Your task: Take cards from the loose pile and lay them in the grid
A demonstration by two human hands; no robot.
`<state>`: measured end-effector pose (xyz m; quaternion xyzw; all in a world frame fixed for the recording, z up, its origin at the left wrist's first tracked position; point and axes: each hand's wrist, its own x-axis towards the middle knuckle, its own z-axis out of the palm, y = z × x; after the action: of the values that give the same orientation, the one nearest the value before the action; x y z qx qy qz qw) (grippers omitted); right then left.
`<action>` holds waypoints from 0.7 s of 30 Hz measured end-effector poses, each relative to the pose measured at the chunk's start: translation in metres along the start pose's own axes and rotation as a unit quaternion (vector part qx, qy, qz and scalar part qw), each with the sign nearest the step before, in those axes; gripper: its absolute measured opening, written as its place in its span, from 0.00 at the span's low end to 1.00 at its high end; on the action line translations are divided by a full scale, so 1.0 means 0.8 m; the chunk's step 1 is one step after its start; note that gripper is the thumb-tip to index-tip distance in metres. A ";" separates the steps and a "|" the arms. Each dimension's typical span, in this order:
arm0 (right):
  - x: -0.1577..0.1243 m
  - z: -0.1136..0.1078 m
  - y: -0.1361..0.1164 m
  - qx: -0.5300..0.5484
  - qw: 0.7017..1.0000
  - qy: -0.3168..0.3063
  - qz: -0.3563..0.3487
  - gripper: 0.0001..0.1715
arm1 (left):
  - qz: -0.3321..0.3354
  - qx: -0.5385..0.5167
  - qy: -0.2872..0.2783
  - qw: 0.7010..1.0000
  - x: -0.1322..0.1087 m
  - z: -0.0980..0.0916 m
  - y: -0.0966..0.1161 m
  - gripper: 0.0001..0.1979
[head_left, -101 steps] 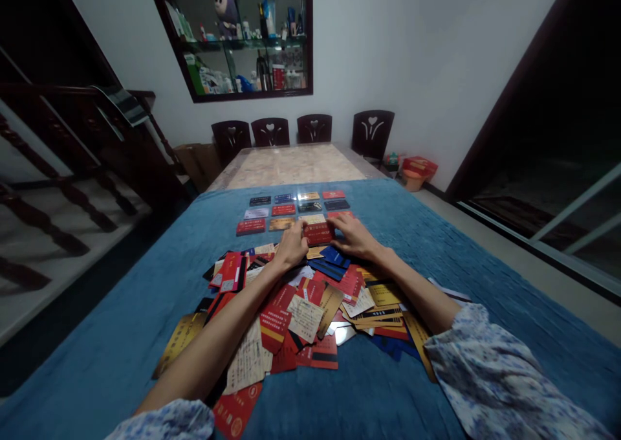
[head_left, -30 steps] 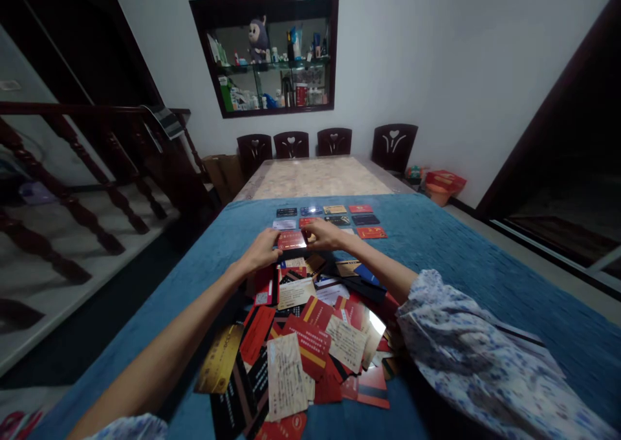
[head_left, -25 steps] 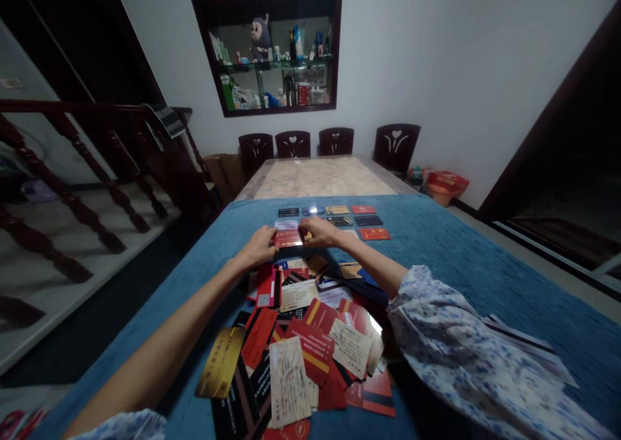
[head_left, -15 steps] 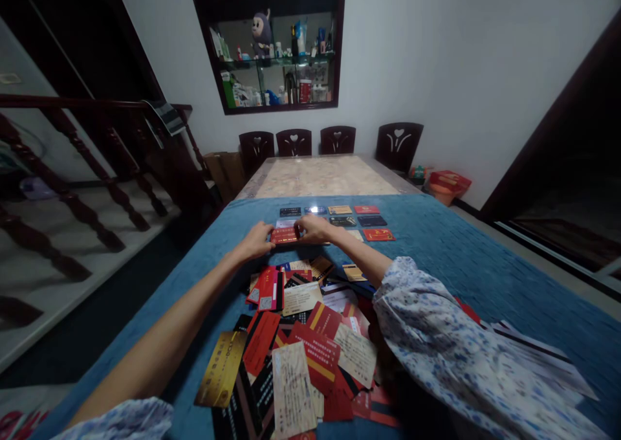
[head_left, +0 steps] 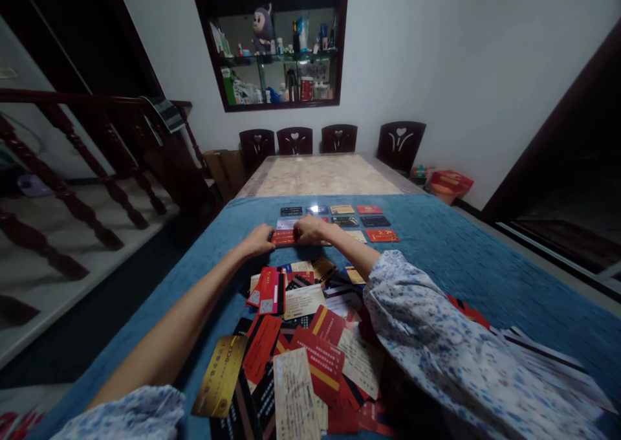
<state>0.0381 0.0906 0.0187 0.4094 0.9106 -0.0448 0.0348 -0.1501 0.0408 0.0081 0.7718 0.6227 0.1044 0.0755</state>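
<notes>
My left hand (head_left: 259,240) and my right hand (head_left: 309,229) reach out together over a blue cloth (head_left: 436,246) and pinch the two ends of a red card (head_left: 284,237), held low at the near left of a grid of cards (head_left: 361,220) laid in rows. Both hands' fingers are closed on the card. Nearer to me lies a loose pile of cards (head_left: 301,323), red, gold, black and beige, partly hidden under my right sleeve.
Beyond the cloth the marble tabletop (head_left: 320,175) shows, with several dark chairs (head_left: 339,138) at its far end. A wall cabinet (head_left: 276,45) holds bottles and a plush toy. A wooden stair railing (head_left: 97,162) runs along the left. A red bag (head_left: 449,182) sits on the floor at right.
Both hands have carried the red card left and farther away, from above the pile to the near left of the grid. An earlier red card now lies at the grid's right end.
</notes>
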 end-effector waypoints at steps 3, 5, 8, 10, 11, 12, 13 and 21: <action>0.004 -0.001 -0.002 0.003 1.000 -0.022 0.008 0.21 | 0.001 -0.010 -0.015 1.000 0.002 0.000 -0.001 0.12; 0.007 -0.002 -0.004 0.006 0.999 -0.035 0.013 0.23 | -0.004 -0.012 -0.019 1.000 0.004 0.001 -0.003 0.12; 0.008 -0.005 -0.007 0.005 0.998 -0.051 0.019 0.24 | -0.007 -0.007 -0.024 1.000 0.008 0.002 -0.006 0.13; 0.008 -0.006 -0.010 0.004 0.998 -0.059 0.023 0.25 | -0.003 -0.003 -0.036 0.999 0.010 0.003 -0.008 0.13; 0.008 -0.007 -0.011 0.003 0.998 -0.062 0.025 0.25 | -0.001 -0.001 -0.044 0.999 0.011 0.003 -0.008 0.13; 0.007 -0.008 -0.013 0.004 0.998 -0.065 0.028 0.25 | -0.001 0.000 -0.052 0.999 0.011 0.003 -0.009 0.13; 0.006 -0.009 -0.014 0.004 0.997 -0.066 0.031 0.25 | -0.003 0.002 -0.058 0.998 0.012 0.002 -0.009 0.13; 0.005 -0.014 -0.020 0.013 0.995 -0.083 0.061 0.25 | -0.007 -0.008 -0.051 0.999 0.013 0.003 -0.009 0.20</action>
<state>0.0231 0.0842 0.0303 0.4595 0.8773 -0.0879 0.1074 -0.1543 0.0523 0.0043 0.7710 0.6227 0.0687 0.1140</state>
